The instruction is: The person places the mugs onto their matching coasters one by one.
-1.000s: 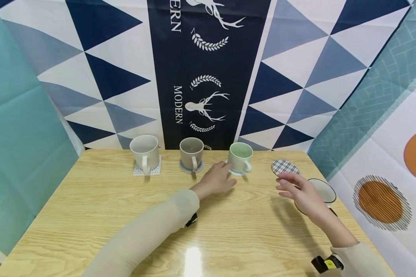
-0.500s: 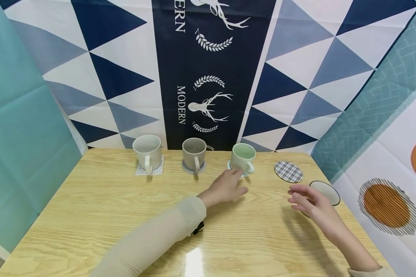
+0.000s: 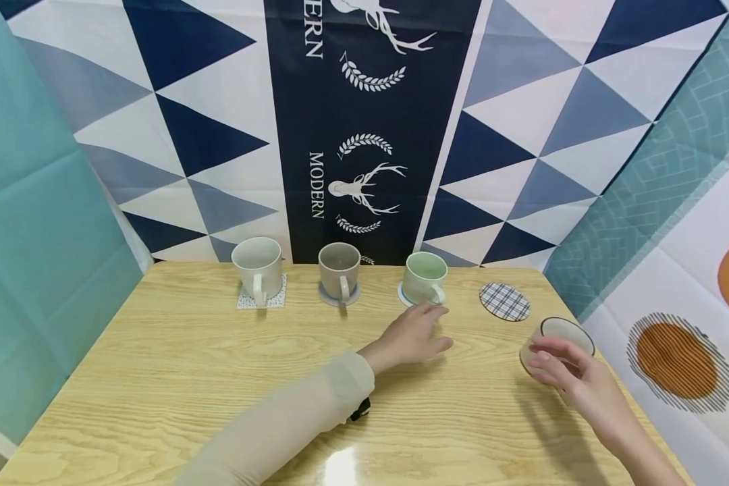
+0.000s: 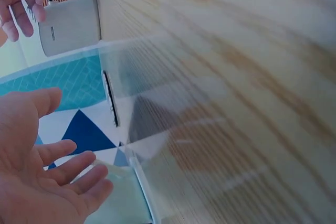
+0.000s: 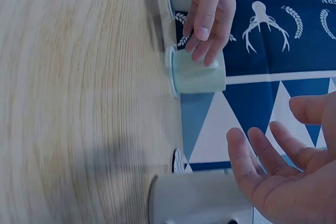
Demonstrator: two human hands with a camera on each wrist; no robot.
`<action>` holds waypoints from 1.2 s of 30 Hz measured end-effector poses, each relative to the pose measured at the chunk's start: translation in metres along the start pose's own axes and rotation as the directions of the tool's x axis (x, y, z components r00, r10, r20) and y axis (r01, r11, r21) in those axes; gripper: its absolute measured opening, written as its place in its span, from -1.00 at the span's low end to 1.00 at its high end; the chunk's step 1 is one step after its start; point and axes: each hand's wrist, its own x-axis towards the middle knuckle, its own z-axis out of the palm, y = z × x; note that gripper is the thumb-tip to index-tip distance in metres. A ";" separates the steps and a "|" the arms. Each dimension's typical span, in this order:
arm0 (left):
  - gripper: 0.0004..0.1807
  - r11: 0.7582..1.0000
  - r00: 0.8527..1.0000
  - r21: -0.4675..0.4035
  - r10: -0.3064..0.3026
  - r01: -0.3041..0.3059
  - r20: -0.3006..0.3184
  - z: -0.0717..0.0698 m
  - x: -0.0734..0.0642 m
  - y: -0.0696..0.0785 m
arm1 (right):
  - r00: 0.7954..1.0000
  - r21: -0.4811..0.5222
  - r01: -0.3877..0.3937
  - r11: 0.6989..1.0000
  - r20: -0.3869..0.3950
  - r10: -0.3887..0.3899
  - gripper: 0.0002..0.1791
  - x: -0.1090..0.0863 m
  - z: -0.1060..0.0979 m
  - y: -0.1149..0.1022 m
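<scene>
The left hand (image 3: 410, 335) is raised over the table just in front of the pale green mug (image 3: 422, 280), its fingers spread and holding nothing. That mug stands upright on a light blue round coaster (image 3: 403, 297). Near the right table edge the right hand (image 3: 577, 381) hovers beside a white mug with a dark rim (image 3: 533, 337), partly covering it. In the right wrist view, the right hand (image 5: 294, 166) has loosely bent fingers with nothing between them, close to the white mug (image 5: 199, 198). A plaid round coaster (image 3: 504, 301) lies bare behind that mug.
A grey-brown mug (image 3: 334, 270) sits on a grey round coaster (image 3: 323, 294) at the back middle. Left of it, a white mug (image 3: 252, 263) stands on a square speckled coaster (image 3: 277, 297). Patterned sheets (image 3: 364, 101) hang behind the wooden table (image 3: 158, 378) and along its sides.
From the green mug the left hand has drawn back toward the person and to the right. Moving right and nearer, the right hand has come to the dark-rimmed white mug.
</scene>
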 end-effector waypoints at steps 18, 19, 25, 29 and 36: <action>-0.32 0.999 0.998 -0.005 0.041 -0.041 0.037 0.011 0.020 0.020 | 0.992 -0.028 -0.016 0.999 -0.124 0.013 -0.77 -0.011 -0.052 0.019; -0.32 0.999 0.998 -0.002 0.042 -0.042 0.041 0.012 0.021 0.021 | 0.991 -0.042 -0.031 0.999 -0.132 0.025 -0.77 -0.012 -0.054 0.021; -0.31 0.998 0.996 0.014 0.068 -0.068 0.052 0.022 0.033 0.024 | 0.985 -0.073 -0.097 0.993 -0.148 0.085 -0.77 -0.016 -0.065 0.036; -0.30 0.998 0.997 0.016 0.055 -0.056 0.056 0.028 0.041 0.028 | 0.983 -0.097 -0.108 0.989 -0.157 0.092 -0.77 -0.018 -0.068 0.044; -0.31 0.999 0.998 0.037 0.029 -0.032 0.064 0.031 0.049 0.034 | 0.973 -0.160 -0.133 0.978 -0.210 0.098 -0.73 -0.016 -0.067 0.052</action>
